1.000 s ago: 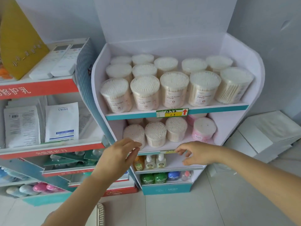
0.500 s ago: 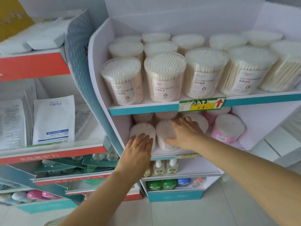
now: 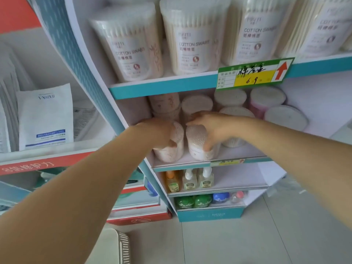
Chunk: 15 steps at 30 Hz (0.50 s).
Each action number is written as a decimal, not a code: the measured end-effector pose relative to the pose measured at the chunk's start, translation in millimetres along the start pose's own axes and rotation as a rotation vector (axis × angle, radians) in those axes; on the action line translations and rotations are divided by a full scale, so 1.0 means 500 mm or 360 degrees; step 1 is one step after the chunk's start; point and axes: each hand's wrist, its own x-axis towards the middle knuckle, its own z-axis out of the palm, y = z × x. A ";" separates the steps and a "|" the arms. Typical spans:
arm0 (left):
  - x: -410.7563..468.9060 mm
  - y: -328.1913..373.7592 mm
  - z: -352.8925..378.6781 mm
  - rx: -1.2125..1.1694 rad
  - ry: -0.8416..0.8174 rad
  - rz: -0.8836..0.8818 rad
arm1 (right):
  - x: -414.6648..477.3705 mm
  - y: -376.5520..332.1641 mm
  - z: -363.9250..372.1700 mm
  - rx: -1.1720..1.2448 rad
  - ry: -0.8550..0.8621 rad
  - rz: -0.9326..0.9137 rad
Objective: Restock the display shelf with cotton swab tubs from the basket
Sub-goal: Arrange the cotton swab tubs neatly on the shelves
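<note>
The white and teal display shelf (image 3: 167,86) holds several clear cotton swab tubs on its top two levels. On the second level, my left hand (image 3: 158,132) grips the front left tub (image 3: 171,151) from above. My right hand (image 3: 211,126) grips the tub beside it (image 3: 198,147), thumb down its front. Both tubs stand on the shelf board near its front edge. More tubs (image 3: 196,105) stand behind them, and a pink one (image 3: 266,101) is at the right. The rim of a pale slatted basket (image 3: 116,246) shows at the bottom edge.
A yellow and green price tag (image 3: 255,73) hangs on the upper shelf edge. Small bottles (image 3: 188,180) and round green and blue containers (image 3: 192,201) fill the lower levels. A red and teal rack with white packets (image 3: 45,115) stands on the left. Tiled floor (image 3: 247,241) lies below.
The camera has moved closer to the shelf. Both hands have reached in from the shelf edge and closed on the two front tubs of the second level.
</note>
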 end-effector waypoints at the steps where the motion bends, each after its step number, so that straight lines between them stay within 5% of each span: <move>1: 0.001 -0.004 -0.008 0.0007 -0.0013 0.0048 | -0.002 0.002 -0.007 0.0034 -0.0070 -0.0016; 10: -0.013 -0.003 -0.002 -0.0164 0.0134 0.0041 | -0.005 0.002 0.017 -0.0102 0.0195 0.0257; 15: -0.025 0.006 0.002 -0.0244 0.0251 -0.0030 | -0.020 -0.003 0.028 0.0099 0.0367 0.0069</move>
